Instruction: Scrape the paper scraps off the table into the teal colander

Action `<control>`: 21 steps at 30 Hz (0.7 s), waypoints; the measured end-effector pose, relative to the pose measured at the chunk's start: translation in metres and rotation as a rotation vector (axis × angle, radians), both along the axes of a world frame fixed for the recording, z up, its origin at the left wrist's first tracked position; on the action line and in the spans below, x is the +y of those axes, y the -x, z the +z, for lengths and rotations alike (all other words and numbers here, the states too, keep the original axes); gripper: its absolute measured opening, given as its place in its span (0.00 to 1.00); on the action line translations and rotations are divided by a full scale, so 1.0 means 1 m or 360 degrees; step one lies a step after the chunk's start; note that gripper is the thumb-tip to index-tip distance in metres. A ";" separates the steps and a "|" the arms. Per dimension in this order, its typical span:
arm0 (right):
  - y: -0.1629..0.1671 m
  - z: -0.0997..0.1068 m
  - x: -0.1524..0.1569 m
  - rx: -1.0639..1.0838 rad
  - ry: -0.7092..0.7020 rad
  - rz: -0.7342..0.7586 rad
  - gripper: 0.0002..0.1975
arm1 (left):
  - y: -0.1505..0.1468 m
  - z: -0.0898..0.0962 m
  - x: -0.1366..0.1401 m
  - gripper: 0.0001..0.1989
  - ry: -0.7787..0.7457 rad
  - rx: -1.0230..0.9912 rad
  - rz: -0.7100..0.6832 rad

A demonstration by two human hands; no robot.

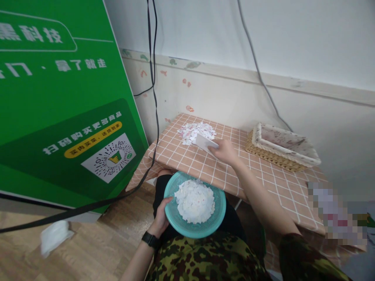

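Note:
My left hand [162, 214] grips the left rim of a teal plastic basket [218, 191] held over my lap, just below the table edge. Inside it lies a heap of white paper scraps [195, 201]. Above the table, my right hand [224, 151] is closed on a flat white card-like piece [205, 144], tilted, with its far end at a pile of white and pinkish paper scraps [197, 132]. That end overlaps the near side of the pile. What the piece is made of I cannot tell.
The table wears a brown checked cloth [175, 144]. A lined wicker basket [275, 158] stands at its right back. Dark cables [155, 97] hang at the left, before a green cabinet [88, 89]. A white bag-like item [55, 236] lies on the wooden floor.

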State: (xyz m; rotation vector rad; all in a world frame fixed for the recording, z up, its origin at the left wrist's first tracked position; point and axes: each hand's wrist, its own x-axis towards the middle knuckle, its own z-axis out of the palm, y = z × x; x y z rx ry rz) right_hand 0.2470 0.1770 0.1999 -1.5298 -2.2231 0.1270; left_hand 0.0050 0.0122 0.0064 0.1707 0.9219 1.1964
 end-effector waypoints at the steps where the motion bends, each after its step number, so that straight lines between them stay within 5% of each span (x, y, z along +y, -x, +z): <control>1: 0.001 0.000 0.002 -0.0011 0.0002 0.0009 0.10 | 0.000 0.001 0.000 0.10 -0.0002 0.0004 -0.0003; 21: 0.012 0.000 0.016 0.0045 -0.0002 0.0105 0.08 | -0.001 0.006 -0.001 0.09 0.0002 -0.0022 -0.0016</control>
